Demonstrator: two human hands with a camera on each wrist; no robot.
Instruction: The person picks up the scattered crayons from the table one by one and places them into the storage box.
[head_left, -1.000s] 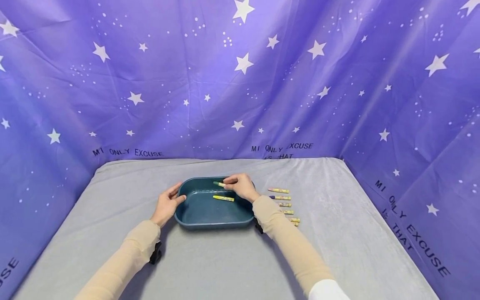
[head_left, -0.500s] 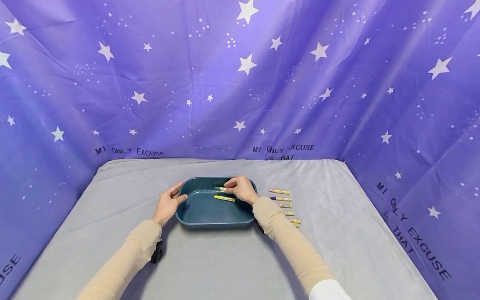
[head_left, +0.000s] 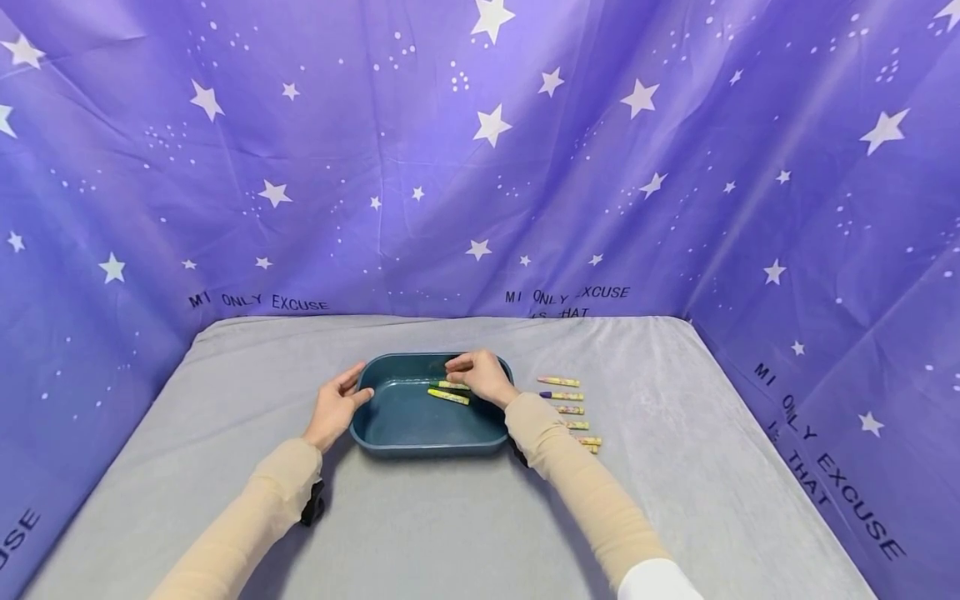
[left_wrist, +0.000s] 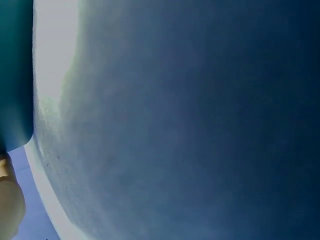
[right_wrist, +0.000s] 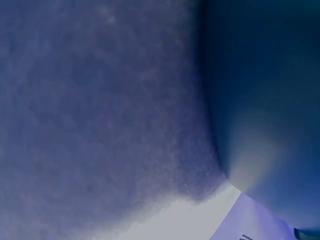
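A dark teal tray (head_left: 431,451) sits on the cloth in the head view. My left hand (head_left: 335,408) grips its left end, thumb over the rim and fingers along the outside. Inside, a yellow crayon (head_left: 448,397) lies on the floor of the tray. Just beyond it lies a green-tipped crayon (head_left: 441,384), partly covered by my right hand (head_left: 486,379). The right fingers are lifted slightly off that crayon and hold nothing. The left wrist view catches the tray's side (left_wrist: 15,75) and part of the left hand (left_wrist: 10,205); the right wrist view shows only the tray's outer wall (right_wrist: 270,100).
Right of the tray, several yellow-wrapped crayons (head_left: 567,396) lie in a column, some partly behind the right sleeve (head_left: 577,475). Grey cloth (head_left: 420,533) covers the table. A purple star-printed curtain (head_left: 420,250) closes in the back and sides.
My right hand has lowered the green-tipped crayon into the tray beside the yellow one and let go of it. The left hand keeps its grip on the tray's end.
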